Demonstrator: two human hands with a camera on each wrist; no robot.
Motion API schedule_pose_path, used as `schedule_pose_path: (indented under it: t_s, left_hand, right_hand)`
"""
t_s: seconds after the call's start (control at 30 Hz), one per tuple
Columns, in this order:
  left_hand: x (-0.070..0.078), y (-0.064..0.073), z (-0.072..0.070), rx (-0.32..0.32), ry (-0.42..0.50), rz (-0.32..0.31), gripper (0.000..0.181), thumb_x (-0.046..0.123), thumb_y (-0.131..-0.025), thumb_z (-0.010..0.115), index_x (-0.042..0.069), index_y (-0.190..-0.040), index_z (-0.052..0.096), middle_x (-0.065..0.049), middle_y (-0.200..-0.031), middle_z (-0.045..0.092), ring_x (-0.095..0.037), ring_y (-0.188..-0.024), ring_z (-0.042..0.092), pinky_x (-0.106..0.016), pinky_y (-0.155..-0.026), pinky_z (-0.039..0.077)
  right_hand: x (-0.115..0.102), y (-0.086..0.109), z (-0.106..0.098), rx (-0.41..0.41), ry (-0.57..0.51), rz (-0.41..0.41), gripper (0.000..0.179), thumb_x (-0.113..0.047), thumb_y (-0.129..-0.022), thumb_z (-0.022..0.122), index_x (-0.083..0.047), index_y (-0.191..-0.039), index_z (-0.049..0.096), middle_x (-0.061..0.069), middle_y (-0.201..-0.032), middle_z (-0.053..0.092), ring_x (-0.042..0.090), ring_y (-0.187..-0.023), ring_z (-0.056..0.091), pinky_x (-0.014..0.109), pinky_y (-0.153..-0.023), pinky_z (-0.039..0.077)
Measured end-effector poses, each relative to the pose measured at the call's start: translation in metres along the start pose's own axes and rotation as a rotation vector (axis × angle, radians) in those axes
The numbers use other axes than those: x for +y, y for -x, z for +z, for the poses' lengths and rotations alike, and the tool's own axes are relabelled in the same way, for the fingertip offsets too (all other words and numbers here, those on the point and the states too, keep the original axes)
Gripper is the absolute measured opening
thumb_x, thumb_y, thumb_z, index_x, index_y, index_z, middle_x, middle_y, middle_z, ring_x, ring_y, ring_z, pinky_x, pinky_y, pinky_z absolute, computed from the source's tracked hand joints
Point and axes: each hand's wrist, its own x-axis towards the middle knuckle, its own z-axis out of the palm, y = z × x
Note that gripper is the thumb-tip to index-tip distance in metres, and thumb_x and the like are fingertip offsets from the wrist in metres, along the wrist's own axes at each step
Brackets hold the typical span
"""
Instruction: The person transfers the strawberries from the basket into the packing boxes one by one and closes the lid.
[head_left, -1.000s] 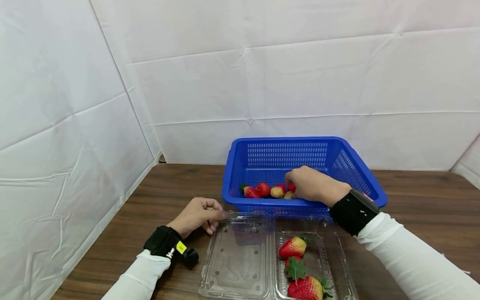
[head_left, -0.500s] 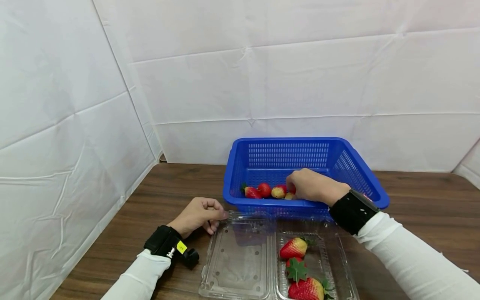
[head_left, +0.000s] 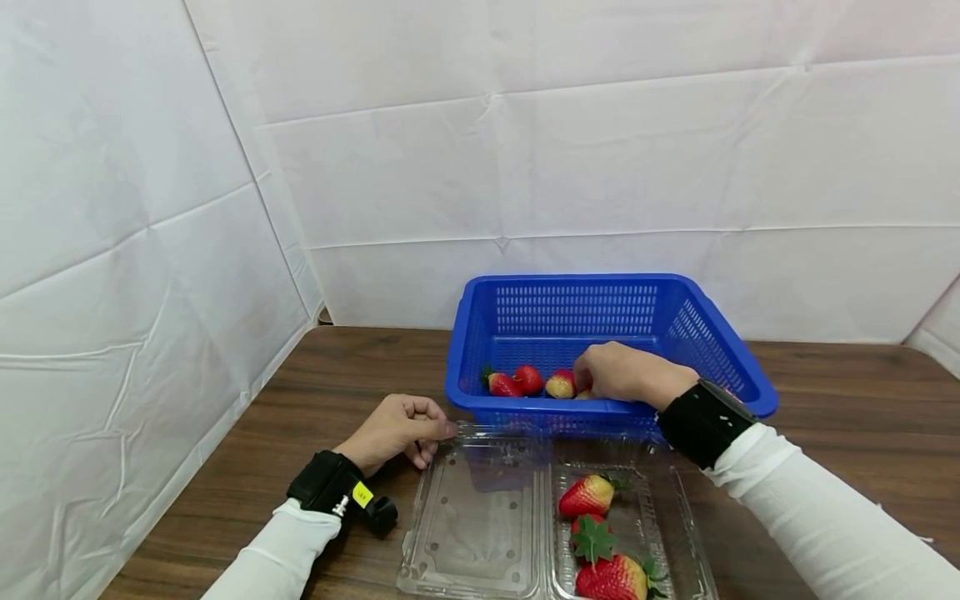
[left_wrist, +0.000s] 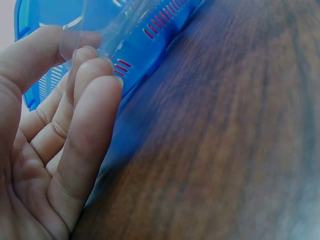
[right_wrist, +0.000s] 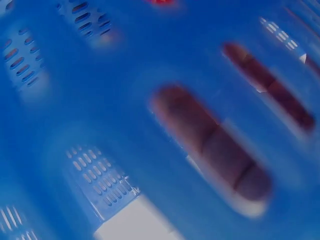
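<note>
A hinged clear plastic clamshell box lies opened flat in the head view. My left hand [head_left: 397, 433] pinches the far left corner of its lid [head_left: 480, 525], thumb against fingers; the left wrist view shows the clear plastic [left_wrist: 75, 50] between them. Three strawberries [head_left: 587, 496] lie in a row in the box's tray half [head_left: 648, 500]. My right hand [head_left: 618, 371] reaches over the near wall of the blue basket [head_left: 577, 287], fingers curled down round a strawberry [head_left: 584, 394] that is mostly hidden. Beside it lie more strawberries [head_left: 528, 380]. The right wrist view is mostly filled by blue slotted plastic.
The basket stands directly behind the clamshell on a brown wooden table [head_left: 360, 358]. White sheeting [head_left: 390, 183] hangs behind the table and along its left side. Each wrist wears a black strap [head_left: 326, 483].
My right hand has dipped slightly in the basket, and the red berry by its fingertips is now more covered. A pale-tipped strawberry has shifted a little right. My left hand keeps its place.
</note>
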Motion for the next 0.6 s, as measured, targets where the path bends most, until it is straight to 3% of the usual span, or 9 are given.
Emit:
schedule_pose_path:
  t_s: [0.6]
  left_hand:
    - [-0.0006,0.0004,0.0002,-0.004,-0.003,-0.005,0.012,0.009,-0.095,0.075,-0.001,-0.091,0.070,-0.007,-0.067,0.063,-0.012,-0.056,0.061,-0.026,-0.052,0.060]
  right_hand:
    - [0.0002,0.0004,0.0002,-0.028,-0.010,0.025,0.005,-0.010,-0.098,0.073,-0.008,-0.095,0.077,0.000,-0.083,0.064,0.016,-0.071,0.055,0.029,-0.064,0.046]
